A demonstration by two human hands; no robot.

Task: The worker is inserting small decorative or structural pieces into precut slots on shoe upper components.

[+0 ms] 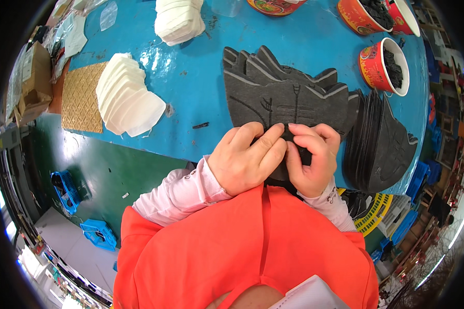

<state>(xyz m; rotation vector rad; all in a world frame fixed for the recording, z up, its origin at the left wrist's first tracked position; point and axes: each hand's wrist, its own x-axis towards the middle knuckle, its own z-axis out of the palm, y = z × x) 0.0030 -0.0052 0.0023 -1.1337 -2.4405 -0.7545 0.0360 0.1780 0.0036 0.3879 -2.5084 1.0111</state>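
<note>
In front of me, on the blue tabletop, a pile of dark grey fabric pieces [294, 98] with stitched lines and jagged, light-edged tops lies at the table's near side. My left hand [250, 154] has its fingers curled and pressed together at the near edge of the top piece. Close beside it, my right hand [312, 157] pinches the same edge between thumb and fingers. The fingertips of both hands nearly meet there, and what lies under them is partly hidden. To the right of my right hand stands a fanned stack of black fabric pieces [384, 149].
White fabric pads [131, 95] lie fanned on a brown quilted sheet [81, 98] at the left. Another white stack [178, 20] sits farther back. Red paper tubs [371, 67] with black scraps line the right side. A cardboard box [36, 82] stands far left; blue baskets [98, 234] are below.
</note>
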